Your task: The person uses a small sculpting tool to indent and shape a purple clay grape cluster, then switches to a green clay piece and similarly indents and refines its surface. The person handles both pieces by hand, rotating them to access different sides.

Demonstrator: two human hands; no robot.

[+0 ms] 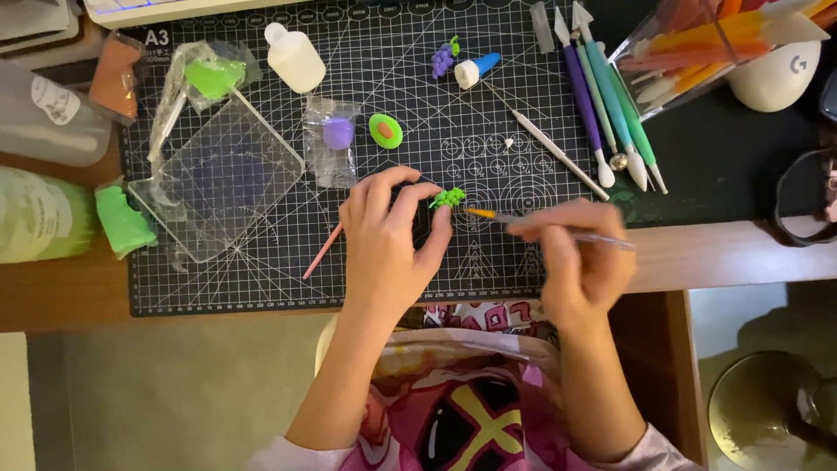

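a black cutting mat [261,270] with a white grid covers most of the wooden desk [741,253], and nearly everything lies on it. the biggest thing on the mat is a clear plastic board [218,179] at the left, with a lump of green clay [122,220] beside its lower corner and more green clay in a wrapper [212,77] above it. a white bottle [295,58] stands near the top, and a row of modelling tools [602,105] lies at the upper right next to a clear holder of more tools [697,52].

smaller finished-looking pieces sit apart on the mat: a purple grape cluster with a green stem [445,59], a green oval with an orange centre [385,131], and a purple ball in a clear bag [337,133]. a pink stick [323,251] lies under the left wrist.

the left hand [388,249] pinches a small green clay cluster [448,198] between thumb and fingertips, lifted just over the middle of the mat; the fingers are closed snugly on it. the right hand [580,257] is closed in a pen grip around a thin tool with an orange tip [488,215], whose point sits just beside the cluster, touching or nearly so.

judging by the done purple cluster, this green one looks mostly shaped, with detailing underway and a stem perhaps missing.
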